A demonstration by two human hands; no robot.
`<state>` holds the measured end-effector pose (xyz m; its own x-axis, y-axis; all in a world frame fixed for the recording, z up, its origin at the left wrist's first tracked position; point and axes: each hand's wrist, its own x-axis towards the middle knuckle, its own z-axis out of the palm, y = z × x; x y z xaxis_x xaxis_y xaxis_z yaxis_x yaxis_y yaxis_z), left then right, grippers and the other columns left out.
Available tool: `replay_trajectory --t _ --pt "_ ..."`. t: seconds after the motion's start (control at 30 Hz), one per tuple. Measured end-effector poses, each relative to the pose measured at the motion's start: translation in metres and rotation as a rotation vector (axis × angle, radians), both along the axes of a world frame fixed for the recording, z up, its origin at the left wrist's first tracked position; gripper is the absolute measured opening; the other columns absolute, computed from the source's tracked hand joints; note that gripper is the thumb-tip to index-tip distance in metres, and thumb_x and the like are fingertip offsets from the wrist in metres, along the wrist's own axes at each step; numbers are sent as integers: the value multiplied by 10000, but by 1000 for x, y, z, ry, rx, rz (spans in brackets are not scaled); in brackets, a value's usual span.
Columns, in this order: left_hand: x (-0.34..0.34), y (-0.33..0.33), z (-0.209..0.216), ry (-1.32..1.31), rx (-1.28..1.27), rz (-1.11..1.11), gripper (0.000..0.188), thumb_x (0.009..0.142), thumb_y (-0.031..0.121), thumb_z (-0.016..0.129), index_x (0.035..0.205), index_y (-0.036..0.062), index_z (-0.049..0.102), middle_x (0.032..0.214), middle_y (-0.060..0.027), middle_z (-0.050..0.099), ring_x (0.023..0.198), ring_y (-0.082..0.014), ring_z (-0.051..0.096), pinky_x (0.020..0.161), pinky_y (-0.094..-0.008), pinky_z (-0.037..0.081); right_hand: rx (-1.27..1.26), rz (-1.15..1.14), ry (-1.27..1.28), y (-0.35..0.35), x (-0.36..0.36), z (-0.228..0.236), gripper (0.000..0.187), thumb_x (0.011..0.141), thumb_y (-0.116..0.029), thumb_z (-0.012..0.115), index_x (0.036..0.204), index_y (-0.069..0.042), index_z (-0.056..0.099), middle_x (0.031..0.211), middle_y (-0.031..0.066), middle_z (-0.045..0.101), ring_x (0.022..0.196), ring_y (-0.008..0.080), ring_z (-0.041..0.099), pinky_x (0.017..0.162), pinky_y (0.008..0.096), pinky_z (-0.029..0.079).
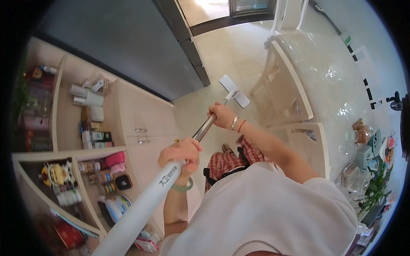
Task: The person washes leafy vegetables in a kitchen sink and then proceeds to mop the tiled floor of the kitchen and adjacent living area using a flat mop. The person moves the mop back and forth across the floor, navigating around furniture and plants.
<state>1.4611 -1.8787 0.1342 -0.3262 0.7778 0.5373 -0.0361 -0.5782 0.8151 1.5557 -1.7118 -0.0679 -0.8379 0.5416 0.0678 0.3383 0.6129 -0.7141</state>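
A flat mop point(141, 209) slants from the lower left of the view towards the floor ahead, its thick white handle nearest me and a thin metal shaft beyond. My left hand point(181, 154), with a green bangle at the wrist, is closed round the upper handle. Farther down, my right hand point(223, 115) grips the metal shaft; a bracelet and a red string circle that wrist. The pale rectangular mop head point(243, 100) lies on the tiled floor point(222, 55), between the grey fridge-like cabinet and a chair.
On the left, open shelves point(64, 106) full of jars and packages adjoin a cupboard point(147, 123). A tall dark grey appliance point(128, 42) stands beyond. Cream chairs point(294, 85) line a glossy covered table point(324, 85) on the right, with a plant point(376, 185) on it. A doorway threshold point(232, 24) lies ahead.
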Motion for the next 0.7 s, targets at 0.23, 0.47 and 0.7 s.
replay_trajectory --t 0.23,0.47,0.7 --pt "-65 125 -36 95 -54 -166 303 761 148 743 673 75 463 590 -6 483 522 -143 436 664 -343 435 52 73 1 153 -56 -25 56 728 -47 571 768 -57 533 759 116 569 871 295 550 724 391 475" --pt "-93 300 -100 74 -73 45 221 805 32 615 694 92 433 614 -7 455 583 -147 448 743 -378 438 44 161 -264 342 -109 -53 63 764 -113 575 781 -61 545 801 114 568 898 284 552 737 386 482" --pt "-116 496 -122 143 -69 207 225 871 96 559 737 103 379 639 -12 451 607 -147 464 815 -411 436 129 136 -118 551 -157 -88 137 775 -147 623 820 -62 526 838 100 573 907 272 546 766 389 486"
